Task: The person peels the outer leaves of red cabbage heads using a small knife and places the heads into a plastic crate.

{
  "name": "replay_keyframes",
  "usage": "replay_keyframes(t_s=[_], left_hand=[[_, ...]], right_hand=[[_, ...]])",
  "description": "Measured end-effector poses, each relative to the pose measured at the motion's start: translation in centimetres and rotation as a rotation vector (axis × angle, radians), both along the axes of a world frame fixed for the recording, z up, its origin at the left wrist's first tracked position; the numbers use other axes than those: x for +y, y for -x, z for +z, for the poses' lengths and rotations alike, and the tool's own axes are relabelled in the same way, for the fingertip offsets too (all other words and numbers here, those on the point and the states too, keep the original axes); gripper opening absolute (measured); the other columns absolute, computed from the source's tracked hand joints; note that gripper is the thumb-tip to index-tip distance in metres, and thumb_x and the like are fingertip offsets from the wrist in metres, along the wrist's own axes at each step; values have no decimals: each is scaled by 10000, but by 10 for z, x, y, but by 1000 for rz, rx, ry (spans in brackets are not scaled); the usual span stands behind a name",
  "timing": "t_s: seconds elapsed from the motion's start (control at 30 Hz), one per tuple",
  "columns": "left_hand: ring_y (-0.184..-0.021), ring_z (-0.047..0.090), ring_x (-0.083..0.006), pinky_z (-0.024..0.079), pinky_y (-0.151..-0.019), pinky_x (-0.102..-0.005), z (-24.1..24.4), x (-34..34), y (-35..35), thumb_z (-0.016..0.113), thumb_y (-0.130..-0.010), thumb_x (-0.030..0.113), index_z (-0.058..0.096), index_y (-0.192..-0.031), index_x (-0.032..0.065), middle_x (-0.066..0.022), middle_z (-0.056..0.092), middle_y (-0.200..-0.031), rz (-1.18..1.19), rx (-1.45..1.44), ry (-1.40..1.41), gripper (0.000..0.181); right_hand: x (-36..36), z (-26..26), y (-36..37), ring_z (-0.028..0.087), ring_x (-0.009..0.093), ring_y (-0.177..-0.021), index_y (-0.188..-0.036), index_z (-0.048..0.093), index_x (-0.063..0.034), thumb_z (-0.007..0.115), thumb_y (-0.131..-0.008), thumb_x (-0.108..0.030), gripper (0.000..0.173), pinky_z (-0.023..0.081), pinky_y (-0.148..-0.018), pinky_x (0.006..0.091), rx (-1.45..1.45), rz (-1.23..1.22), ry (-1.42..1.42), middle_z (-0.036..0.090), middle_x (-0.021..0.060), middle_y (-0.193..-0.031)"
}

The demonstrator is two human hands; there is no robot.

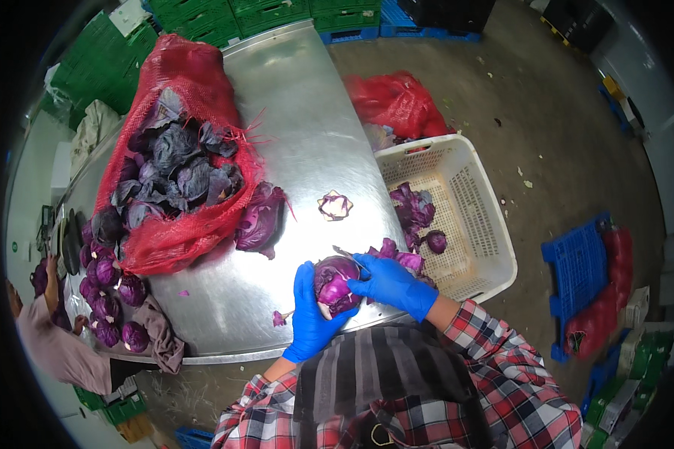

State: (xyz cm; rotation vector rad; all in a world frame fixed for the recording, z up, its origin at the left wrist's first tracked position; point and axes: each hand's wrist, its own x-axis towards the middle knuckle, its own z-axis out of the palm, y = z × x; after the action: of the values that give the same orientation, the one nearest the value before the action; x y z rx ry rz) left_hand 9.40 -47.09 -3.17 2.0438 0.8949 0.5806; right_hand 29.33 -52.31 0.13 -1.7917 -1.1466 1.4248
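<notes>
A red cabbage [336, 283] is held over the front edge of the steel table [292, 140]. My left hand [312, 320], in a blue glove, cups it from the left and below. My right hand [396, 283], gloved too, holds a small knife [344, 252] whose blade points up and left past the cabbage's top. Fingers of that hand also touch the cabbage's right side. Loose purple leaves [409, 260] lie at the table edge beyond my right hand. A cut star-shaped cabbage piece [335, 206] rests farther up on the steel.
An open red mesh sack [185, 241] of cabbages covers the table's left part. Trimmed cabbages [105, 307] and a cloth [158, 334] lie near the left end, where another person [67, 342] stands. A white plastic crate [483, 224] with leaves stands against the right edge.
</notes>
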Motion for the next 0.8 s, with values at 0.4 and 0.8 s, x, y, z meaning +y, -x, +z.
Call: replay_keyframes(t_s=[0.4,0.8], left_hand=[[-1316,348,-318,328,-1081,-397,-23,-11,15,863,-626,207,181,-1449,31,-195,296,-1431,26,-217,170,1083],[-1269,416,-315,385,-1049,-390,-6,16,12,889,-593,244,187,-1451,68,-178,326,-1412,-2,-84,210,1123]], right_hand=[[-9,-126,-69,645,319,-718,-1256,505,-26,604,-830,-215,477,501,-637,407,-288,-247,-380,637,194,-800],[5,-19,9,615,324,-1044,-1425,343,-121,698,-792,-397,777,497,-888,371,-262,70,-444,564,207,-1228]])
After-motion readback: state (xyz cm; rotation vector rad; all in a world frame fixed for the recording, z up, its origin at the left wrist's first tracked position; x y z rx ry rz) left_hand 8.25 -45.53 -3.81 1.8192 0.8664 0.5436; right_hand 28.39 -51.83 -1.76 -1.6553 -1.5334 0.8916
